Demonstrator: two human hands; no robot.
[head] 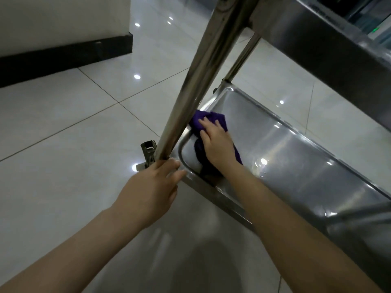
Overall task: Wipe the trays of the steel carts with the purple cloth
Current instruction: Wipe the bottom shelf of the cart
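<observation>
Down near floor level, beside a steel cart [262, 24]: low view across glossy pale floor tiles [74, 134], ceiling lights mirrored as bright spots. Along the left wall, a black skirting board [63, 58].

At upper right, underside and side wall of an upper tray [317, 41]; impossible to tell from this angle whether wiped or not. Below it, the bottom tray [300, 159], long and shallow with a rolled rim, stretching from the near left corner away to the right. Wiping under way at that near left corner, judging by the cloth's position. Faint smears and a small glint just right of the forearm, possibly moisture; cannot say whether wiped film or dirt. Long bare stretch of tray to the right probably left to cover, plus any trays and carts out of view. As a guess, nowhere near finished.

Next in size, the slanted corner post [203, 77], rising from the tray corner. Left hand [148, 191] at the foot of that post, fingers mostly straight, laid against the tray corner, steadying rather than clasping; thumb hidden. Right hand [215, 144] spread flat, fingers extended, pressing down on the purple cloth [213, 118], bunched on the tray floor just inside the near left corner, close against the rim by the post. Smallest, a metal caster bracket [149, 151] just beside the post foot.

No brand, label or readable writing anywhere; only a tiny green light [375, 30] at top right, too blurred to identify.
</observation>
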